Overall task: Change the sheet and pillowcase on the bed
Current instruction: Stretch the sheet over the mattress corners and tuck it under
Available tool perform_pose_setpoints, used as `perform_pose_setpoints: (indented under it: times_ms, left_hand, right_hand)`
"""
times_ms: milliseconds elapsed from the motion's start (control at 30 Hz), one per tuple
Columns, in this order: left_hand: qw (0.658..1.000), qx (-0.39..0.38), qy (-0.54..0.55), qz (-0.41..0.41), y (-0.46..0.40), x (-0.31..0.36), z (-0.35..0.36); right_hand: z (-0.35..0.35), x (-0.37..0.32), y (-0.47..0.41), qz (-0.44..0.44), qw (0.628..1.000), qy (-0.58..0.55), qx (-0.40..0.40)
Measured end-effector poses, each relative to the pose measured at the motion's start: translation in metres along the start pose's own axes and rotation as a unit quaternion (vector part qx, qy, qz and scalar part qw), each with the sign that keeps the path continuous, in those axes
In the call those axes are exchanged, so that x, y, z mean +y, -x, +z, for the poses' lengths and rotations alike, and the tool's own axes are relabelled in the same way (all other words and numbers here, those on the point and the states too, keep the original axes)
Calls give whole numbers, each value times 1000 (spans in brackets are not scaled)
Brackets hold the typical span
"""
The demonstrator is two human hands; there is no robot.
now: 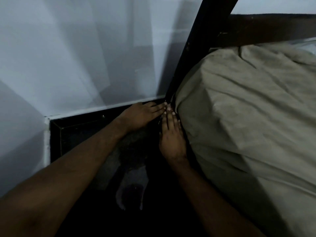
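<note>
A dim bedroom in a home. A mattress wrapped in a wrinkled beige sheet [248, 103] fills the right side, set against a dark bed post [191, 53] and a dark wooden headboard rail [273, 29]. Plain pale walls [77, 53] meet in a corner, with a black skirting band [82, 124] above a dark floor [153, 211].

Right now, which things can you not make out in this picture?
- Head view: fingertips of the left hand and right hand meet at the post; any grip on the sheet is blurred.
- Floor: too dark.
- Pillow: none in view.
</note>
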State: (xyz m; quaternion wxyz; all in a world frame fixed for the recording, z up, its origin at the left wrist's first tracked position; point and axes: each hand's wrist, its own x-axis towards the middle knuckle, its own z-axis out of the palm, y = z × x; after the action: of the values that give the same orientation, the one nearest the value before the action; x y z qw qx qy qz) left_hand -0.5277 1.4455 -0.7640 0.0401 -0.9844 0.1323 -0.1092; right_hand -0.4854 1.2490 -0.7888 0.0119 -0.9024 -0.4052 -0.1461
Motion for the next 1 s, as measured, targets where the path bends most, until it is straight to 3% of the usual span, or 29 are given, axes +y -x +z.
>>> perform_pose_setpoints:
  times_ms: [167, 300, 367, 467, 567, 667, 733, 833, 867, 933, 967, 1000]
  left_hand:
    - [995, 22, -95, -19, -14, 6, 0]
    - [995, 18, -91, -23, -31, 4, -5]
    - [994, 4, -110, -13, -35, -1, -3]
    - [994, 8, -108, -1, -37, -2, -1]
    - [993, -34, -116, 11, -43, -2, 5]
    - [996, -55, -68, -3, -55, 0, -2]
    - [996, -74, -48, -27, -66, 1, -12]
    - [979, -160, -124, -37, -73, 4, -32]
    - [971, -188, -140, -52, -71, 7, -38]
    - [969, -194, -117, -97, -66, 9, -33]
    - [971, -188, -104, -109, -66, 12, -33]
    - [970, -189, -91, -123, -65, 16, -30]
  right_hand:
    - [14, 4, -20, 27, 989, 110, -90]
    - [12, -2, -20, 59, 976, 197, -73]
    - [14, -6, -27, 93, 978, 180, -58]
    - [17, -21, -49, 197, 972, 69, -108]
    - [37, -22, -67, 249, 959, -1, -137]
    - [75, -5, -83, 289, 950, -16, -116]
    - [113, 10, -87, 276, 954, -28, -114]
    - [134, 29, -75, 196, 971, -22, -134]
    - [112, 26, -77, 177, 977, -38, -113]
    - [53, 14, -68, 156, 987, -31, 31]
    - [25, 9, -49, 151, 985, -74, 48]
    - [3, 0, -28, 143, 984, -102, 7]
